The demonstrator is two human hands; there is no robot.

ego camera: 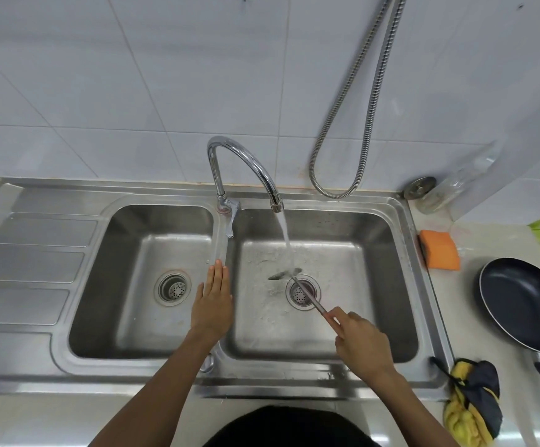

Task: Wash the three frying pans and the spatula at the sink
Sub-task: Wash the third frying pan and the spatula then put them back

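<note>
Your right hand (360, 341) has its grip pinched on the spatula (301, 290) at the handle end; left hand (212, 303) lies flat, fingers together, on the divider of the sink (222, 250), holding nothing. Spatula looks thin, all metal: likely light, stiff, slick when wet, so hold the handle well back. Its blade sits in the water stream above the right drain. One dark frying pan (523, 304) waits on the table at right, probably heavier; take it by the handle.
</note>
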